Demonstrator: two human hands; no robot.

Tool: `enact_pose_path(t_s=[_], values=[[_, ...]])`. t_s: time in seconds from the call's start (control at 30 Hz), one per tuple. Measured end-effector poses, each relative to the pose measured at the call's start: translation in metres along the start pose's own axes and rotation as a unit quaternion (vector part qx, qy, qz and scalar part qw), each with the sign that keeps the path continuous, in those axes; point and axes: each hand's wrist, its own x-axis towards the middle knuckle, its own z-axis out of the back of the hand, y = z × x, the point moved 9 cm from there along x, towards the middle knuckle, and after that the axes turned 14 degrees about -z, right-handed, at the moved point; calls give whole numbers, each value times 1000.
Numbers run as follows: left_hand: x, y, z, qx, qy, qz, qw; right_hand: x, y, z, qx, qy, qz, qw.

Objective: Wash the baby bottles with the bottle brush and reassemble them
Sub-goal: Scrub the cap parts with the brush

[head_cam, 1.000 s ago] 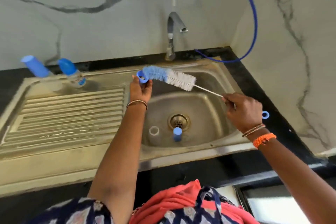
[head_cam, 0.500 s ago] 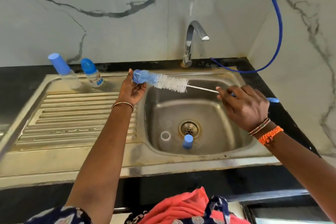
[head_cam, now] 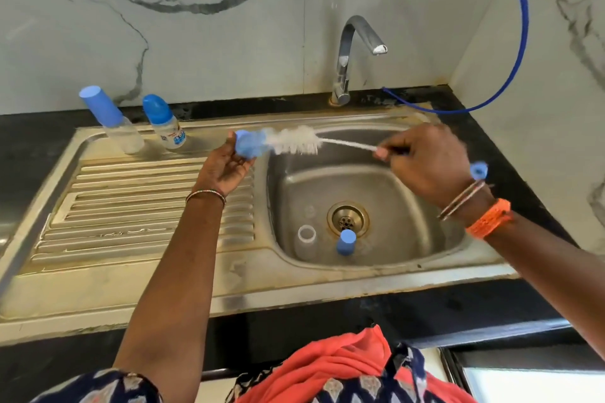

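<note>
My left hand (head_cam: 226, 167) holds a small blue bottle part (head_cam: 245, 145) over the left rim of the sink basin. The blue-and-white bottle brush (head_cam: 294, 141) has its blue tip at that part. My right hand (head_cam: 429, 162) grips the brush's wire handle, and the blue loop end (head_cam: 478, 170) sticks out behind my wrist. In the basin (head_cam: 409, 206) stand a clear bottle body (head_cam: 306, 239) and a blue cap (head_cam: 346, 241) near the drain. Two capped bottles (head_cam: 111, 119) (head_cam: 165, 123) stand at the back of the drainboard.
The steel sink's ribbed drainboard (head_cam: 131, 206) lies to the left. A chrome tap (head_cam: 352, 56) stands behind the basin with no water running. A blue hose (head_cam: 517, 42) hangs along the right wall. Black counter (head_cam: 510, 154) borders the sink.
The view has tilted down and closer. My left hand with the blue part stays at the basin's left rim while the brush works at it, blurred by motion.
</note>
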Motion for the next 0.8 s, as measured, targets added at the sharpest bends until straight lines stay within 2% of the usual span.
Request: enact_pose_path(t_s=[0.03, 0.07, 0.1, 0.13, 0.17, 0.2, 0.23, 0.3, 0.37, 0.4, 0.43, 0.47, 0.5, 0.53, 0.57, 0.6, 0.63, 0.67, 0.7, 0.73, 0.77, 0.8], values=[[0, -3, -2, -23, -3, -12, 1000, 3, -17, -24, 95, 148, -117, 978], [1, -3, -6, -48, -9, -21, 999, -1, -30, -42, 156, 237, -196, 939], [2, -4, -11, -64, -14, -28, 997, -2, -36, -54, 172, 262, -213, 926], [2, -5, -16, -72, -18, -37, 997, 0, -39, -59, 144, 237, -193, 941], [3, -5, -19, -66, -22, -44, 997, 2, -37, -56, 62, 159, -130, 977], [5, -4, -20, -59, -29, -50, 997, 2, -29, -43, -24, 37, -56, 997], [5, -2, -21, -46, -37, -54, 997, -3, -17, -29, -78, -69, 12, 994], [4, 3, -17, -21, -56, -53, 997, -21, 11, -9, -149, -238, 173, 944], [5, 5, -16, -6, -65, -57, 996, -31, 18, -10, -196, -284, 259, 902], [6, 7, -17, -9, -65, -58, 996, -28, 15, -12, -186, -279, 257, 906], [8, 7, -19, -26, -53, -57, 997, -22, 7, -13, -142, -246, 214, 935], [11, 8, -22, -54, -34, -56, 996, -7, -7, -18, -64, -171, 128, 975], [12, 7, -25, -76, -12, -54, 996, 9, -27, -29, 34, -49, 8, 998], [13, 7, -28, -90, 7, -52, 995, 18, -47, -52, 126, 114, -125, 978], [12, 6, -32, -96, 32, -48, 994, 12, -63, -77, 213, 272, -245, 906], [12, 5, -37, -99, 58, -42, 993, 6, -70, -90, 272, 363, -308, 837], [12, 5, -41, -97, 78, -37, 992, 6, -74, -95, 294, 400, -324, 805], [14, 6, -41, -91, 83, -36, 992, 9, -73, -93, 296, 405, -321, 803], [15, 7, -41, -84, 78, -35, 993, 17, -74, -85, 253, 367, -274, 852], [17, 8, -38, -73, 52, -42, 995, 29, -68, -71, 157, 272, -175, 933], [18, 9, -34, -59, 18, -48, 997, 36, -53, -48, 37, 117, -61, 991], [19, 9, -32, -43, -16, -55, 997, 32, -35, -28, -67, -32, 34, 997]])
